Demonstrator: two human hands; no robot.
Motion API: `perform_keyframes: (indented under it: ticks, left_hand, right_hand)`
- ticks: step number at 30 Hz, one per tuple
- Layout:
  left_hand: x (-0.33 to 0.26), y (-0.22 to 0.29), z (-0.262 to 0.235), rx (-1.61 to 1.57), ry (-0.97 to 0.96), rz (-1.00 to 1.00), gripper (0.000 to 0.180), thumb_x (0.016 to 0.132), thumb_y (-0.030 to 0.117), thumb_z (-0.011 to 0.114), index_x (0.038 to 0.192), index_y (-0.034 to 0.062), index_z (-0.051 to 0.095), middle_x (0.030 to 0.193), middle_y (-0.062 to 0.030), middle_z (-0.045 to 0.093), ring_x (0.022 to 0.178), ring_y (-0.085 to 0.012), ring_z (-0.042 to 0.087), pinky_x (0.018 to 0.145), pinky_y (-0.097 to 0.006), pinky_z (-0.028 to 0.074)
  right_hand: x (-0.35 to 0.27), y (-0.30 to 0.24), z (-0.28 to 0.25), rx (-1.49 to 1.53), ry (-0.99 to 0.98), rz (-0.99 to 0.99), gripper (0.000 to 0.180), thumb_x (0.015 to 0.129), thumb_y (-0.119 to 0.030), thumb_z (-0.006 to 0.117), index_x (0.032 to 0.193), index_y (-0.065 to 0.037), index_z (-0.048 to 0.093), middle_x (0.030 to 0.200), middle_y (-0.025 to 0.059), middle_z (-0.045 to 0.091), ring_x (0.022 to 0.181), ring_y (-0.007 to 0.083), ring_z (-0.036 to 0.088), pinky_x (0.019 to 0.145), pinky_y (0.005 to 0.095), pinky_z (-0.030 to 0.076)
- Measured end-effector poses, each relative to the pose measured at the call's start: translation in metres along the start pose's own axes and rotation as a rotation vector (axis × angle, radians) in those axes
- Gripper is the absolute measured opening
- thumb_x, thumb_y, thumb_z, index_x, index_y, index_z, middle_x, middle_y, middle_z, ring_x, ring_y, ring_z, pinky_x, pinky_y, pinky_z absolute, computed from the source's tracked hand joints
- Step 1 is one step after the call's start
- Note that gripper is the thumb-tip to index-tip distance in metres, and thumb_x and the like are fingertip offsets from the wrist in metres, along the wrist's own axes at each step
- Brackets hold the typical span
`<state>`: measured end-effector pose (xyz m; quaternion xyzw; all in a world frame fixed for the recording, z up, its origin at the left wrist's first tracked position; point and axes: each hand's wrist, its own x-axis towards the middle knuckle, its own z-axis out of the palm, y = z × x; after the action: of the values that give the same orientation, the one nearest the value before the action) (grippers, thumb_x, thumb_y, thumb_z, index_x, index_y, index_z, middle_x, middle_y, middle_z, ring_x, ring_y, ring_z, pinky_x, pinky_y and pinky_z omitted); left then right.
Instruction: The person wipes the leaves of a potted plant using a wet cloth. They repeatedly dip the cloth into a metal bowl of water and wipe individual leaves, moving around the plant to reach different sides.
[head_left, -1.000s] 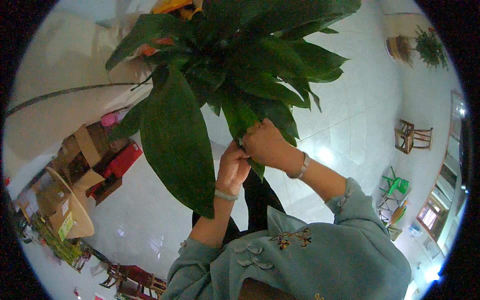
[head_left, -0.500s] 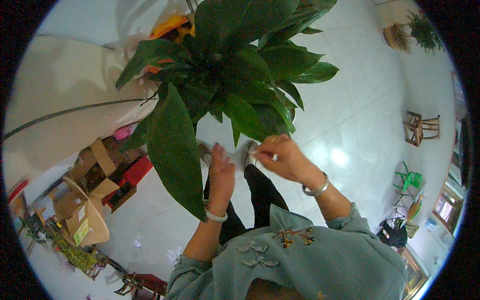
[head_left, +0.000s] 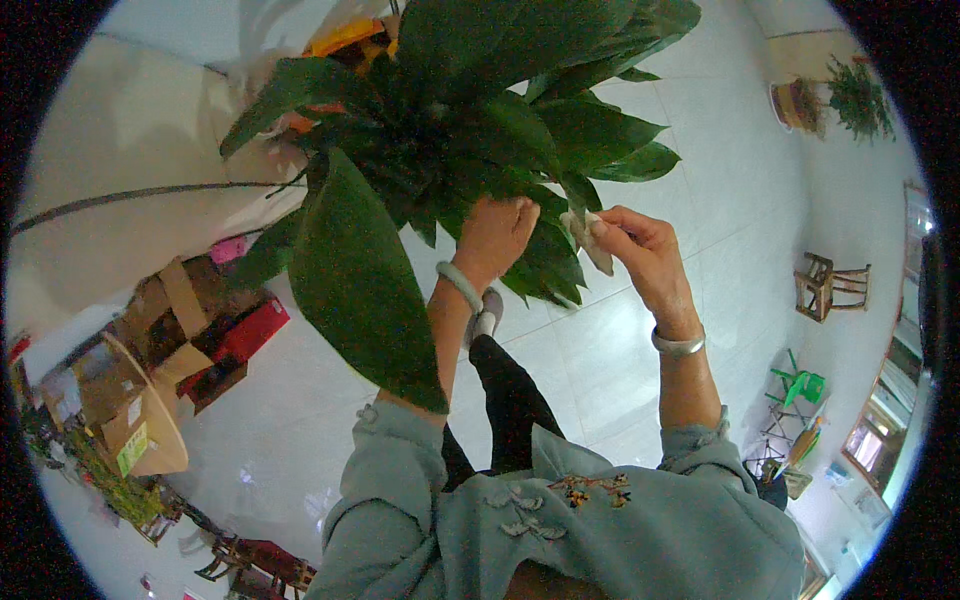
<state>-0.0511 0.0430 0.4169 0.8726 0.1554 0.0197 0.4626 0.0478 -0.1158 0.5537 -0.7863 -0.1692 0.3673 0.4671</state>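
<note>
While the person stood over the large potted plant with broad, glossy dark-green leaves (head_left: 450, 130) that filled the upper middle of the frame, both arms reached up from the lower edge in grey-green sleeves. The left hand (head_left: 495, 235), with a pale green bangle at its wrist, was curled with its fingers tucked in among the leaves near the centre of the frame; what it gripped there, if anything, I could not tell, since the foliage hid the fingertips. The right hand (head_left: 635, 250), a silver bracelet on its wrist, sat just right of centre, its fingers pinched narrow around a small crumpled white cloth (head_left: 590, 240) that touched the edge of a leaf. One long drooping leaf (head_left: 360, 290) hung down left of centre, across the left forearm. Below the hands lay the pale tiled floor (head_left: 620, 350). At the lower left sat a heap of brown cardboard boxes (head_left: 130, 390) beside a red flat case (head_left: 245, 330). A small wooden stool (head_left: 830, 285) stood at the right, and another potted plant in a brown pot (head_left: 830, 95) occupied the upper right.
</note>
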Motion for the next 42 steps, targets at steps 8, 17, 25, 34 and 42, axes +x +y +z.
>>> perform_keyframes:
  ticks: [8,17,25,34,42]
  left_hand:
    - [-0.015,-0.057,0.053,-1.259,0.373,-0.775,0.027,0.089,0.019,0.060,0.110,0.0017,0.057,0.105,-0.0119,0.056,0.084,-0.0233,0.063,0.067,-0.038,0.057]
    - [0.031,-0.074,0.046,-1.867,0.569,-0.835,0.035,0.096,0.036,0.048,0.121,0.0121,0.056,0.112,-0.0058,0.059,0.101,-0.0239,0.060,0.089,-0.041,0.050]
    - [0.033,-0.067,0.047,-2.369,0.467,-0.532,0.049,0.096,0.049,0.039,0.126,0.0130,0.053,0.125,-0.0093,0.058,0.115,-0.0306,0.054,0.099,-0.050,0.042]
    - [0.035,-0.052,0.054,-2.420,0.532,-0.819,0.055,0.095,0.053,0.038,0.127,0.0092,0.050,0.127,-0.0122,0.055,0.120,-0.0308,0.049,0.100,-0.054,0.040]
    - [0.045,-0.073,0.075,-2.259,0.663,-1.032,0.024,0.096,0.024,0.045,0.109,0.0078,0.057,0.114,-0.0097,0.062,0.108,-0.0288,0.057,0.091,-0.048,0.049]
  right_hand:
    - [0.086,0.079,0.058,-0.573,0.023,-0.512,0.013,0.089,-0.012,0.061,0.096,-0.003,0.066,0.089,0.0124,0.065,0.080,0.0257,0.060,0.070,0.0338,0.047]
    - [0.176,0.106,0.127,-1.067,-0.207,-0.594,0.019,0.079,-0.010,0.060,0.097,-0.003,0.064,0.102,0.0174,0.062,0.094,0.0348,0.062,0.080,0.0414,0.053]
    - [0.225,0.112,0.161,-1.115,-0.452,-0.419,0.020,0.084,-0.012,0.054,0.098,-0.003,0.067,0.101,0.0209,0.064,0.093,0.0369,0.062,0.081,0.0427,0.053]
    - [0.189,0.083,0.094,-1.149,-0.606,-0.314,0.025,0.089,-0.020,0.051,0.098,-0.003,0.067,0.088,0.0201,0.066,0.086,0.0357,0.064,0.076,0.0441,0.052]
    - [0.201,0.119,0.113,-1.025,-0.286,-0.585,0.018,0.085,-0.017,0.055,0.081,-0.005,0.067,0.087,0.0140,0.067,0.085,0.0349,0.065,0.076,0.0458,0.053]
